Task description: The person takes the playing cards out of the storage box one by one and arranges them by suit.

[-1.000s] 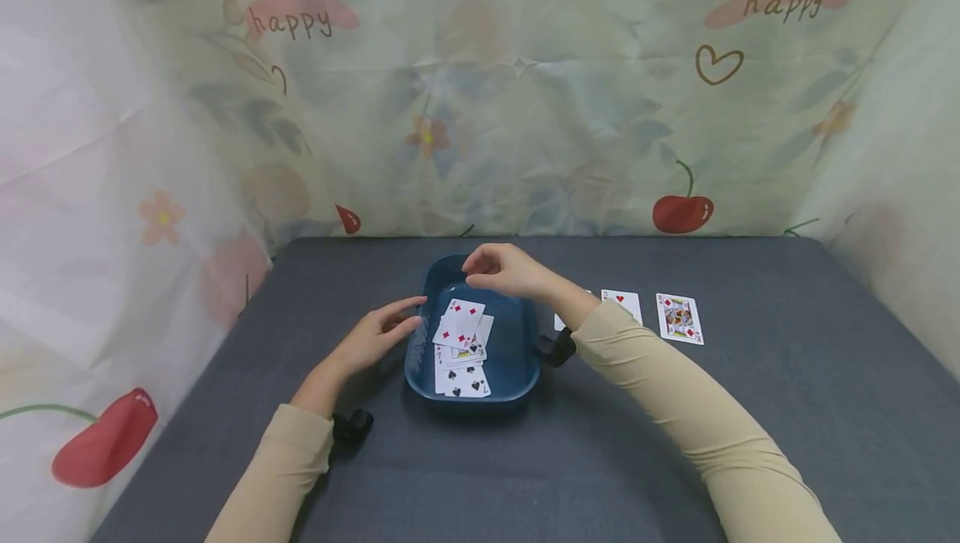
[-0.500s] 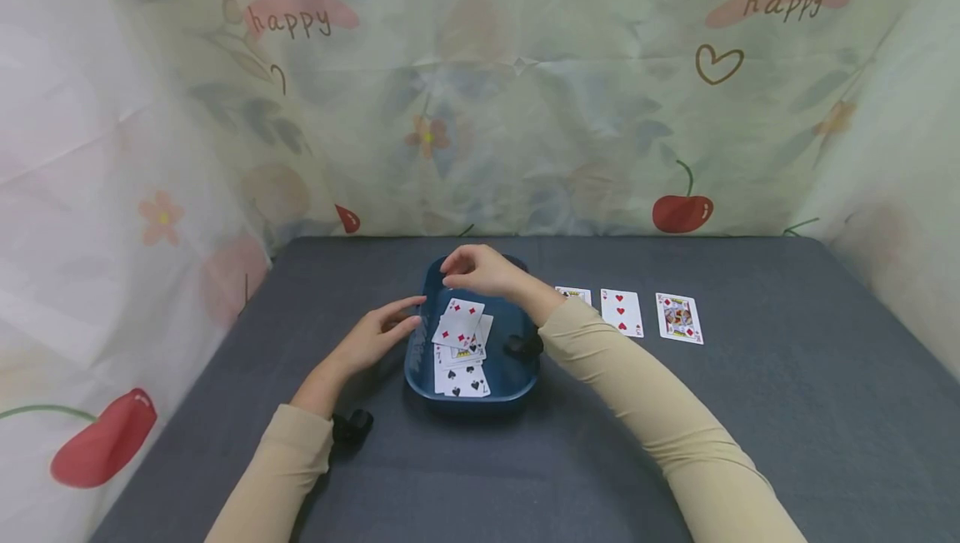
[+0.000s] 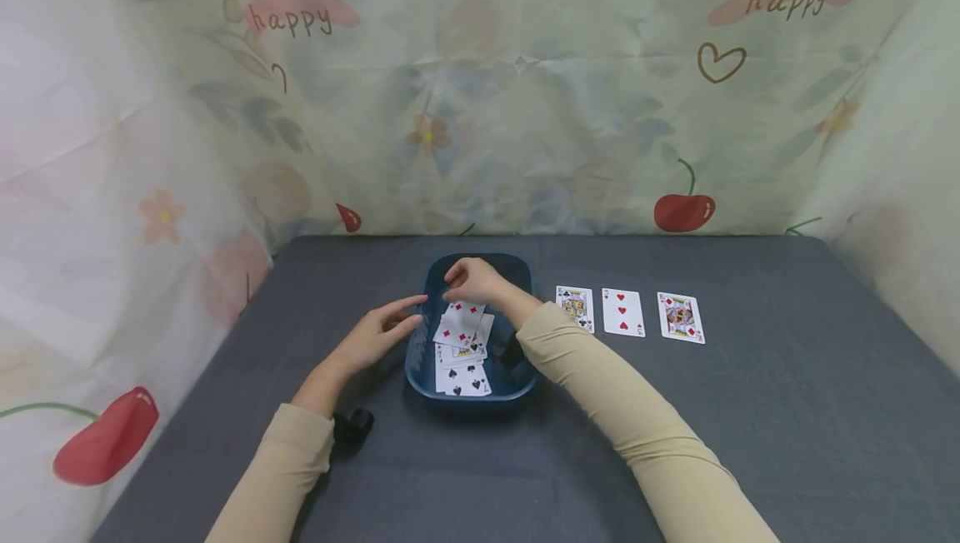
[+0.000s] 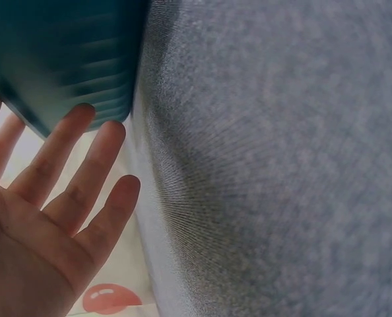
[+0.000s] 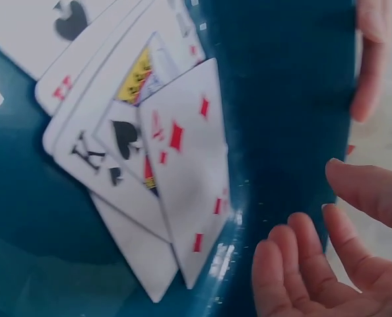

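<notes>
My left hand (image 3: 371,339) rests with its fingertips at the left rim of a blue tray (image 3: 472,400); the left wrist view shows its fingers (image 4: 97,172) spread against the tray's outer side. Over the tray's far half is my right hand (image 3: 480,283), with nothing between thumb and loosely bent fingers. Just below it, a four of diamonds (image 5: 186,172) lies face up on top of an overlapping pile. Under that card a king of spades (image 5: 100,148) is partly covered, and a spade card (image 3: 468,382) sits at the near end.
Right of the tray, three face-up playing cards form a row on the dark cloth: a black king (image 3: 575,303), a three of hearts (image 3: 622,312) and a king of diamonds (image 3: 681,318). The right sleeve (image 3: 600,385) passes close to the black king. A patterned curtain stands behind.
My right hand has moved left and then slightly down toward the card pile, uncovering the black king and three of hearts. My left hand has stayed at the rim.
</notes>
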{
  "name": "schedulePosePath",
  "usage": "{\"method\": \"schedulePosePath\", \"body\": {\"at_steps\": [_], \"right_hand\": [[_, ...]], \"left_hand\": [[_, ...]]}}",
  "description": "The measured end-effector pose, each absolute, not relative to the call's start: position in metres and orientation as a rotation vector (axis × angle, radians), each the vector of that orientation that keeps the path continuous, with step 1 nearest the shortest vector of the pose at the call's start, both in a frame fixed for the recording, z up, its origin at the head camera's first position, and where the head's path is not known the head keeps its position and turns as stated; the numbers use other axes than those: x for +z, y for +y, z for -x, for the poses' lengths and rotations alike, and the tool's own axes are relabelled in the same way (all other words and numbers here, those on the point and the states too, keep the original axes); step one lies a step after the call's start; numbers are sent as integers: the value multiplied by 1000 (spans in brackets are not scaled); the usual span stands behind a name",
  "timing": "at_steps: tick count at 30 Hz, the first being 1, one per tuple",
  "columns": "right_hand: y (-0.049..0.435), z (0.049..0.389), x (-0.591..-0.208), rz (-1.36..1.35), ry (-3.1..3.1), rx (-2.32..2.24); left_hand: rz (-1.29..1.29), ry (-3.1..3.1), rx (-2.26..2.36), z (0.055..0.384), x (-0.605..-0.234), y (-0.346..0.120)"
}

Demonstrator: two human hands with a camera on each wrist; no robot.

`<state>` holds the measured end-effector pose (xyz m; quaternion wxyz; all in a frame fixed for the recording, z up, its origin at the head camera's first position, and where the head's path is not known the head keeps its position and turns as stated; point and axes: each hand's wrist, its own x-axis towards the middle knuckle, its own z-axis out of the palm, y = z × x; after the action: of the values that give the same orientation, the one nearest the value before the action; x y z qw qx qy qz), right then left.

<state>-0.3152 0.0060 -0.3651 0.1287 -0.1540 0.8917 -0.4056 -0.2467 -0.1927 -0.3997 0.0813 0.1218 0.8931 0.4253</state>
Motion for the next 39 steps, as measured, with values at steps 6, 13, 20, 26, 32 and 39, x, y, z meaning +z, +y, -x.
{"method": "schedulePosePath", "body": {"at_steps": [6, 13, 20, 26, 32, 39], "right_hand": [[5, 315, -372, 362, 2646, -1082], [7, 318, -374, 336, 2678, -995], [8, 319, -378, 343, 2698, -820], [8, 318, -380, 347, 2711, -738], [8, 317, -379, 337, 2705, -713], [11, 317, -380, 356, 2672, -799]], "left_hand": [[-364, 2663, 1284, 246, -399, -193], [-357, 2666, 1289, 245, -398, -193], [-374, 2668, 1288, 246, -398, -193], [-402, 2676, 1297, 244, -397, -193], [-414, 2693, 1283, 244, -398, -193], [-328, 2660, 1284, 246, -402, -193]]}}
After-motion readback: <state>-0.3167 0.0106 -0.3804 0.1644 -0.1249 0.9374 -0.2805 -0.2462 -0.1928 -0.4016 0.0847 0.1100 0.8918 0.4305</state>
